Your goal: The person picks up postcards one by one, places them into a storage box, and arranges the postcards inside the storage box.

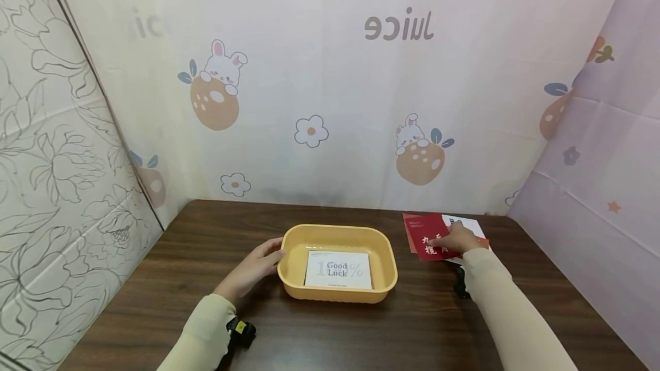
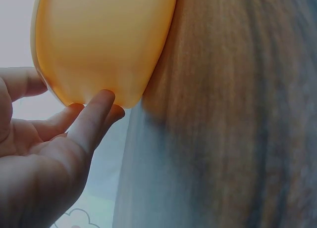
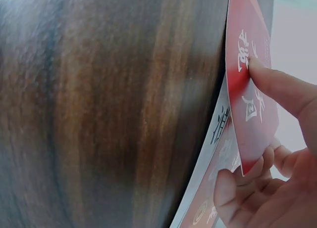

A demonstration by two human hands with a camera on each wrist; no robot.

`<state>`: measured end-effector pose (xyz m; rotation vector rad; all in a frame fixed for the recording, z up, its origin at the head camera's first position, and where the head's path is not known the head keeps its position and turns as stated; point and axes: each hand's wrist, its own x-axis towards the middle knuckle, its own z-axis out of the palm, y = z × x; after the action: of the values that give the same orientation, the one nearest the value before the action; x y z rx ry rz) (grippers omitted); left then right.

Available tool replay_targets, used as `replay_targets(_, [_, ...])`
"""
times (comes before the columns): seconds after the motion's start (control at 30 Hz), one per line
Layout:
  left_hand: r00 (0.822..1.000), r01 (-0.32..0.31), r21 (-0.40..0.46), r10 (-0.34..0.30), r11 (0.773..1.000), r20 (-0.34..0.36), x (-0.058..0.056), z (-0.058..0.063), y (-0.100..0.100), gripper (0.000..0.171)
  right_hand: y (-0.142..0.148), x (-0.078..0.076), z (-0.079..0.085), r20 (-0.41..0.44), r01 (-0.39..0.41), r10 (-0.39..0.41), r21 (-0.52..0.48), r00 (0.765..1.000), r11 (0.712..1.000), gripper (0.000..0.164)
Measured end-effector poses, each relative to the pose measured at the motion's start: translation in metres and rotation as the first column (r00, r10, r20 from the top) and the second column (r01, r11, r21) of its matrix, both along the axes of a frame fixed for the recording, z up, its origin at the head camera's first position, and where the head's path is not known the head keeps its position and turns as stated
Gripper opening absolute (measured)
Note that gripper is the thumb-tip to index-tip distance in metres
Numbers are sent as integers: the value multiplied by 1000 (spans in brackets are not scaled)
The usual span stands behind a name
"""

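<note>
A yellow plastic basin (image 1: 337, 296) stands on the table, with a white card (image 1: 337, 271) printed "Good Luck" lying inside. At its left end my left hand (image 1: 258, 268) holds the rim; the left wrist view shows several fingertips against the outer wall (image 2: 104, 35) and one digit reaching behind the rim. To the right, my right hand (image 1: 458, 238) pinches a red card (image 1: 425, 236) with white Chinese characters. The thumb lies on its face and fingers are at its lower edge, as the right wrist view shows. Beneath it are other cards, an orange-red one (image 3: 203, 208) and a white one (image 1: 471, 224).
The dark wood table (image 1: 330, 334) ends at the back against a curtain (image 1: 319, 170) with rabbit and fruit prints. A flower-patterned panel (image 1: 72, 130) closes off the left side, and another curtain (image 1: 603, 159) hangs on the right.
</note>
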<state>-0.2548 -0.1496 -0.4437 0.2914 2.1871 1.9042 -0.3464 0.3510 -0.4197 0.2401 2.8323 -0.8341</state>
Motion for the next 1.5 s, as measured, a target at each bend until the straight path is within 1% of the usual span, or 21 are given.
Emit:
replay_targets(0.07, [1000, -5, -4, 5, 1000, 1, 1, 0, 1, 50, 1, 0, 0, -27, -10, 11, 17, 1000, 1000, 81])
replay_targets(0.23, [1000, -6, -5, 6, 1000, -7, 3, -1, 1, 50, 6, 0, 0, -92, -33, 37, 45, 995, 998, 54])
replay_targets(0.27, [1000, -5, -4, 5, 1000, -10, 4, -1, 1, 50, 7, 0, -1, -100, -36, 40, 49, 994, 998, 52])
replay_targets(0.4, [1000, -4, -4, 4, 1000, -12, 5, -2, 2, 50, 8, 0, -1, -121, -28, 32, 35, 992, 999, 52])
replay_targets(0.53, [1000, -6, -7, 6, 1000, -9, 6, -3, 3, 50, 8, 2, 0, -143, -4, 0, -28, 990, 1000, 48])
replay_targets(0.67, [1000, -6, -4, 6, 1000, -12, 6, -2, 3, 49, 6, 4, 2, -154, 18, -38, -128, 987, 992, 42])
replay_targets(0.77, [1000, -4, 1, 4, 1000, -14, 6, -2, 3, 49, 4, 5, 4, -160, 24, -52, -173, 986, 985, 42])
replay_targets(1.0, [1000, 1, 9, -1, 1000, -15, 6, -2, 4, 49, 3, 6, 6, -154, 49, -85, -223, 984, 974, 45])
replay_targets(1.17, [1000, 1, 12, -1, 1000, -18, 6, -3, 3, 49, 3, 5, 6, -151, 33, -76, -268, 986, 963, 48])
replay_targets(1.27, [1000, 2, 11, -2, 1000, -20, 6, -3, 3, 50, 3, 5, 7, -177, 12, -57, -243, 983, 970, 49])
replay_targets(1.43, [1000, 1, 8, -1, 1000, -20, 6, -2, 3, 50, 4, 5, 10, -261, -12, -29, -156, 965, 988, 50])
replay_targets(1.5, [1000, 1, 9, -1, 1000, -18, 6, -2, 3, 50, 4, 4, 11, -285, -17, -25, -142, 958, 990, 50])
